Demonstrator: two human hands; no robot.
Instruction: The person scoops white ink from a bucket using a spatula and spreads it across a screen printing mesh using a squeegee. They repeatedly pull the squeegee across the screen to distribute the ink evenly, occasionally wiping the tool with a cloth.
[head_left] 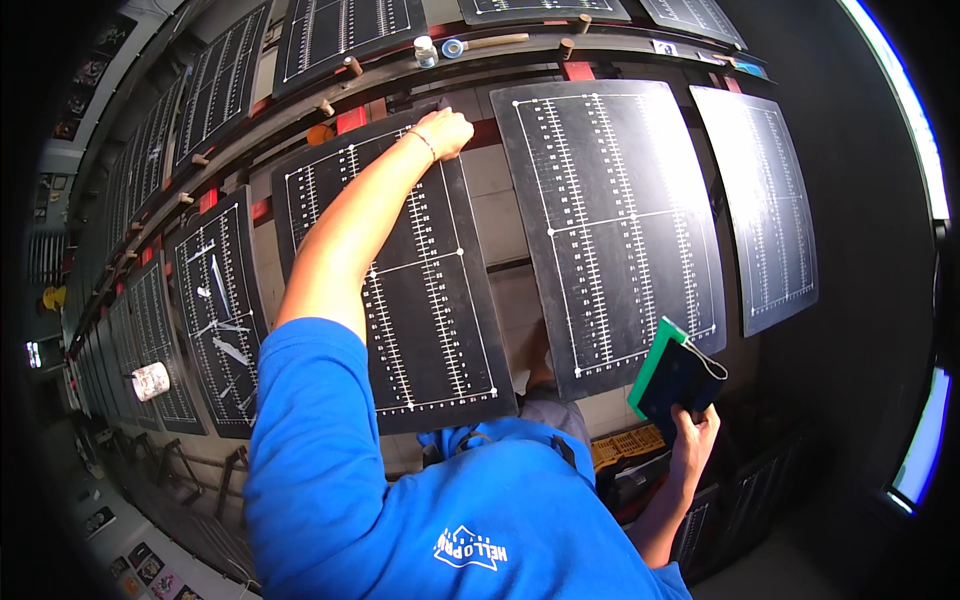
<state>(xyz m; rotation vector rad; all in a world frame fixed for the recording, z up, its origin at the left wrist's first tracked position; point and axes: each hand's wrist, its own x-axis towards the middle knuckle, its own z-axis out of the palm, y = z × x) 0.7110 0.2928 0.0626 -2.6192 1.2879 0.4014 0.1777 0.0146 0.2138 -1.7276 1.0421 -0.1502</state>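
My left arm reaches across a black board (410,330) marked with white ruled scales and a white border. At that board's far right corner my left hand (443,133) is closed in a fist; what its fingers hold, if anything, is hidden. Low on the right, my right hand (692,440) grips a flat dark-blue piece (672,385) with a bright green strip along one side and a pale looped edge. This piece overlaps the near right corner of a second, shinier black board (620,200).
Beyond the boards runs a dark rail (500,60) with wooden pegs, a small white-capped bottle (426,52) and a tape roll (453,47). Another board (765,200) stands at right. To the left, a board (215,320) carries white scraps, near a stained white cup (150,381).
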